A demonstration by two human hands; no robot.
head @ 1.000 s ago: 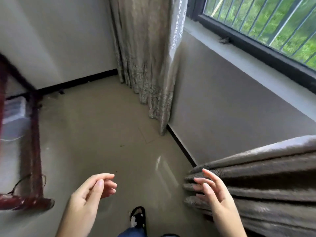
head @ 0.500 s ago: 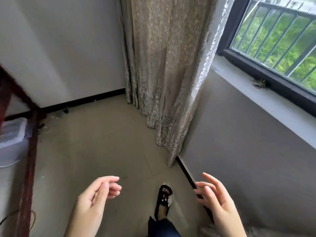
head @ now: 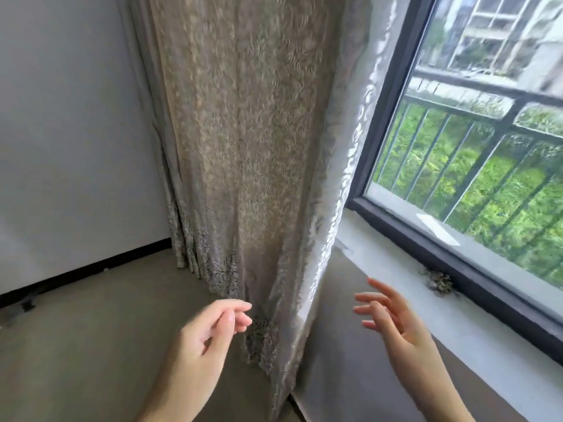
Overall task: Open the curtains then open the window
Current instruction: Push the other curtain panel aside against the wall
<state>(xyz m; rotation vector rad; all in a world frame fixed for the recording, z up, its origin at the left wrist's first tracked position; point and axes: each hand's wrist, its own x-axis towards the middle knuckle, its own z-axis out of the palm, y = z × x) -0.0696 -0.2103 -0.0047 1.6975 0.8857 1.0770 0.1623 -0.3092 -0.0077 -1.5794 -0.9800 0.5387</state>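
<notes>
A beige patterned curtain (head: 249,141) hangs bunched in the room's corner, left of the window, its sheer edge lit by daylight. The window (head: 475,166) has a dark frame and closed glass; black railing bars and green plants show behind it. My left hand (head: 207,345) hovers low in front of the curtain's hem, fingers loosely curled, holding nothing. My right hand (head: 396,324) is raised below the grey sill (head: 457,339), fingers spread and empty, touching neither sill nor curtain.
A small dark clump of debris (head: 440,281) lies on the sill against the frame. A white wall (head: 70,132) with a black skirting board runs at the left, above a beige tiled floor (head: 76,345).
The view has tilted up and turned toward the window; the floor, my foot and the furniture at left dropped out. Both hands rose nearer the curtain and sill. The second curtain at right left the view.
</notes>
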